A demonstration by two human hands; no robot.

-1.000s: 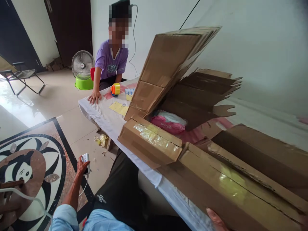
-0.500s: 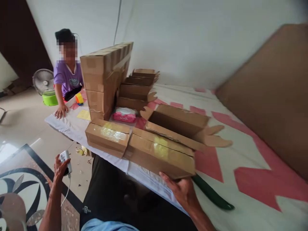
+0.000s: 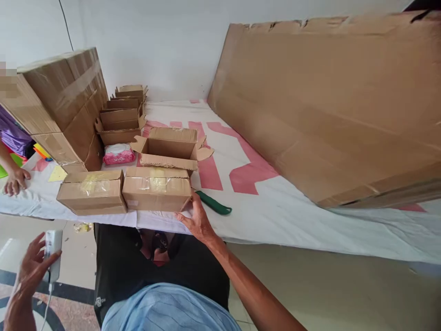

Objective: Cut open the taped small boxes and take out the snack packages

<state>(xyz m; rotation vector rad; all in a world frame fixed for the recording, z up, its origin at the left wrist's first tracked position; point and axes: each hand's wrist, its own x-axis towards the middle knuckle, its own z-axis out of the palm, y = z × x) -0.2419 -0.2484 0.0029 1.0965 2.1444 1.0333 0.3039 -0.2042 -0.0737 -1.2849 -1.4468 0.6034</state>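
My left hand [image 3: 32,262], off the table at the lower left, is closed on a white power bank [image 3: 53,255] with a white cable at its lower end. My right hand [image 3: 198,220] grips the near right corner of a taped cardboard box [image 3: 156,191], fingers at its end and thumb low in front. A second taped box [image 3: 93,193] stands end to end with it on the left. Just right of my fingers lies a dark green curved handle [image 3: 214,202], perhaps a knife's; its far end is hidden. Behind the box stands an open carton [image 3: 170,149] with flaps spread.
Stacked closed cartons [image 3: 65,92] rise at the left, beside several open cartons [image 3: 122,115]. A pink wipes pack [image 3: 119,154] lies between. A big cardboard sheet [image 3: 327,105] leans at the right. Another person's hand [image 3: 16,179] rests on the table cloth [image 3: 275,225] at the left.
The view has swung right, showing more of the big cardboard. The front boxes now sit straighter along the table edge. Both hands keep their holds.
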